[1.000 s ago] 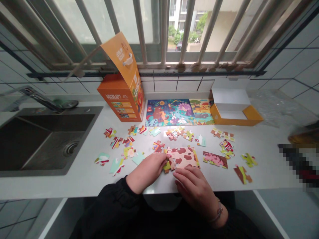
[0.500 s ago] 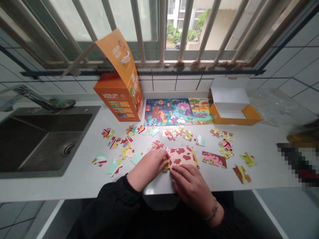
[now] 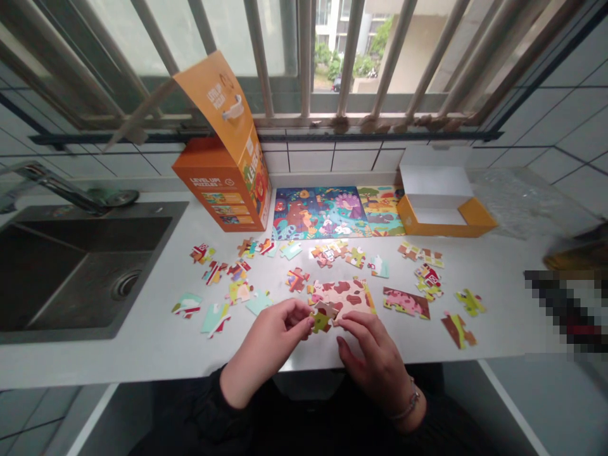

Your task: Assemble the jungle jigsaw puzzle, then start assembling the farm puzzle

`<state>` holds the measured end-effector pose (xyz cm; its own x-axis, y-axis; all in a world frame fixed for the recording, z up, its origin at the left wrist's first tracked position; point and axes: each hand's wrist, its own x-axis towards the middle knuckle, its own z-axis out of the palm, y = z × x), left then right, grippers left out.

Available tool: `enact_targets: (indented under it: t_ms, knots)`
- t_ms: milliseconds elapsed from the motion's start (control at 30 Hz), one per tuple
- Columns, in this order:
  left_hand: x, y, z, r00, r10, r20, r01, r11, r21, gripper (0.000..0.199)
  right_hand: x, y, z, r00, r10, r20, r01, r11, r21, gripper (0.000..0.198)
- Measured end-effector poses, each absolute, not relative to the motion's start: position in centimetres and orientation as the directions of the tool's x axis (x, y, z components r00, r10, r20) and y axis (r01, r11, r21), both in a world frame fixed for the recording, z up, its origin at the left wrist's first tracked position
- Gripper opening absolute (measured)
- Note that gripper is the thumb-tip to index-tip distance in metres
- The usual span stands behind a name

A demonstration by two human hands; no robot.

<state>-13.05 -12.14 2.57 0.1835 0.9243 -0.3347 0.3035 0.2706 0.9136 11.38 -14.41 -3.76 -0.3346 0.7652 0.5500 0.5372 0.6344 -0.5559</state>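
My left hand (image 3: 273,339) pinches a jigsaw piece (image 3: 323,316), green with a pink and brown part, tilted up off the counter. Behind it lies a joined puzzle section (image 3: 349,294), pink with brown cow patches, flat on the counter. My right hand (image 3: 377,354) holds nothing; its fingers are apart, with the fingertips at the near edge of that section and close to the raised piece. A purple and orange piece (image 3: 297,279) lies just beyond my left hand. To the right is a strip of joined pieces with pink pigs (image 3: 406,302).
Several loose pieces are spread on both sides of the white counter (image 3: 156,354). Behind stand an orange puzzle box (image 3: 223,190), a finished animal puzzle (image 3: 318,212) and an open yellow box (image 3: 446,221). A sink (image 3: 90,272) is at the left.
My left hand has drawn back towards me and lifted the green piece from the section's left edge. My right hand has shifted slightly right, its fingers more apart.
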Motion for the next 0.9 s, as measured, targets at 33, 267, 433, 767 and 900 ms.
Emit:
enact_targets:
  t_ms: [33, 267, 433, 767, 900]
  knots:
    - [-12.8, -12.7, 2.3, 0.171, 0.912, -0.372, 0.219, 0.333, 0.917, 0.028, 11.4, -14.4, -3.7, -0.333, 0.764, 0.552, 0.534, 0.635, -0.558, 0.048]
    - [-11.5, -15.0, 0.3, 0.176, 0.837, -0.518, -0.133, 0.541, 0.83, 0.059, 11.3, -14.2, -3.3, -0.37, 0.737, 0.566, 0.534, 0.667, -0.52, 0.047]
    - [-11.7, -15.1, 0.2, 0.18, 0.834, -0.522, -0.149, 0.547, 0.824, 0.059, 11.3, -14.3, -3.3, -0.372, 0.735, 0.567, 0.534, 0.669, -0.516, 0.044]
    - [-12.1, -15.4, 0.8, 0.168, 0.894, -0.416, 0.112, 0.402, 0.909, 0.041, 11.8, -14.6, -3.0, -0.406, 0.713, 0.571, 0.516, 0.695, -0.501, 0.042]
    - [-12.6, -15.3, 1.6, 0.155, 0.939, -0.308, 0.434, 0.215, 0.875, 0.024, 12.2, -14.8, -3.2, -0.489, 0.669, 0.56, 0.499, 0.741, -0.449, 0.039]
